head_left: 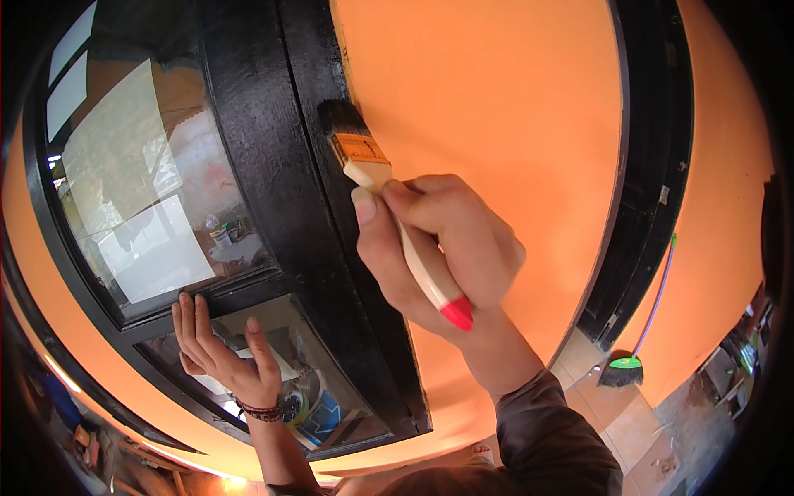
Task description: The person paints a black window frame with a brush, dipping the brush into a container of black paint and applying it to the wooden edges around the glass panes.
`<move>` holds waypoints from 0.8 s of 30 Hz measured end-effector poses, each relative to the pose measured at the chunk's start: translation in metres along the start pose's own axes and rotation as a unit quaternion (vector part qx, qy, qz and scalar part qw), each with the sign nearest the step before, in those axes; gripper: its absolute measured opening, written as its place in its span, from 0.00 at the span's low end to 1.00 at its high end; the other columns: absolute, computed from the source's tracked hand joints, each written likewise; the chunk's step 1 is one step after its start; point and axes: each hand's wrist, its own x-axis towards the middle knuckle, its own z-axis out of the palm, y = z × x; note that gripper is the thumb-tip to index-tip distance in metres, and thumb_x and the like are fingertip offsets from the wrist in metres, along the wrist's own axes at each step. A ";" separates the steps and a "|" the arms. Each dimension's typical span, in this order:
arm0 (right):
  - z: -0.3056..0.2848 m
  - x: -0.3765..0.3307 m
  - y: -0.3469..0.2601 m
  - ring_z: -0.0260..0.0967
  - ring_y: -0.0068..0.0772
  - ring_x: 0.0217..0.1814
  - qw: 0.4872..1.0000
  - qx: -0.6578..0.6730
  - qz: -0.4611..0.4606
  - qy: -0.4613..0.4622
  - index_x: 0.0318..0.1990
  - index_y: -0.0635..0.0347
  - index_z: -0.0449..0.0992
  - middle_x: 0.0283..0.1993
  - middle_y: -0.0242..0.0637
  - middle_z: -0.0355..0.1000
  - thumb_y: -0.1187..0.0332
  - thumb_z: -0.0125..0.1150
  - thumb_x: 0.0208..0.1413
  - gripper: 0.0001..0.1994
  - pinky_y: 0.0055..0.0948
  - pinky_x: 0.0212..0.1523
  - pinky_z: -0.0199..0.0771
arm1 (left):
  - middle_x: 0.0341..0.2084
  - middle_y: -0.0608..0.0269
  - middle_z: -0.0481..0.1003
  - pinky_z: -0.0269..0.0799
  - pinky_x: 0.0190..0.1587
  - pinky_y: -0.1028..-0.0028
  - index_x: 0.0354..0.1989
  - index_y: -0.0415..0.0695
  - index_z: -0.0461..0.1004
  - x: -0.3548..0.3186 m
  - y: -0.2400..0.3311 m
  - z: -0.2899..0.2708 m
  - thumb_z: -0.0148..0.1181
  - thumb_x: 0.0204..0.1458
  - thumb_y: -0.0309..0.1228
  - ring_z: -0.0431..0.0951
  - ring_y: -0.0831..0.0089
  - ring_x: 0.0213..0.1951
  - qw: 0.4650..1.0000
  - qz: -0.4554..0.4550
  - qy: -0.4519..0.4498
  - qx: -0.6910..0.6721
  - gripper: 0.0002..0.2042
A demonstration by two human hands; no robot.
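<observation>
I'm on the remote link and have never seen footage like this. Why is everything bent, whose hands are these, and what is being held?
This is one view from a fisheye camera worn on a person's head, looking at their own bare hands; the lens bends straight edges. The right hand has its grip closed on a paintbrush with a pale handle and red tip, its black bristles at the edge where the black window frame meets the orange wall. The left hand rests flat on the frame's lower crossbar and glass pane. A green-topped broom leans against the wall to the right.

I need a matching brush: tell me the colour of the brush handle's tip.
Red, on a pale cream handle, held in the right hand; the head view shows it.
</observation>
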 end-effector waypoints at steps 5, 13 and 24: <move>-0.007 -0.010 -0.004 0.73 0.31 0.20 0.998 -0.004 0.023 -0.065 0.25 0.63 0.70 0.21 0.41 0.73 0.79 0.72 0.41 0.12 0.22 0.23 0.72 | 0.64 0.51 0.62 0.41 0.63 0.57 0.63 0.36 0.61 0.000 -0.005 0.000 0.52 0.56 0.44 0.56 0.56 0.67 1.000 -0.007 -0.005 -0.003 0.30; 0.023 0.027 0.014 0.68 0.35 0.18 0.994 0.079 -0.024 0.068 0.27 0.61 0.69 0.20 0.38 0.67 0.82 0.67 0.42 0.11 0.26 0.19 0.66 | 0.64 0.51 0.62 0.41 0.62 0.57 0.63 0.36 0.62 -0.002 -0.001 0.003 0.52 0.56 0.43 0.56 0.56 0.67 1.000 -0.010 -0.005 -0.005 0.29; -0.002 0.008 -0.004 0.72 0.28 0.22 1.000 0.022 0.009 -0.016 0.26 0.64 0.70 0.24 0.39 0.73 0.79 0.70 0.44 0.10 0.21 0.25 0.71 | 0.64 0.50 0.62 0.42 0.64 0.57 0.63 0.37 0.62 -0.001 -0.001 0.001 0.52 0.57 0.43 0.57 0.55 0.67 1.000 -0.003 0.002 -0.020 0.29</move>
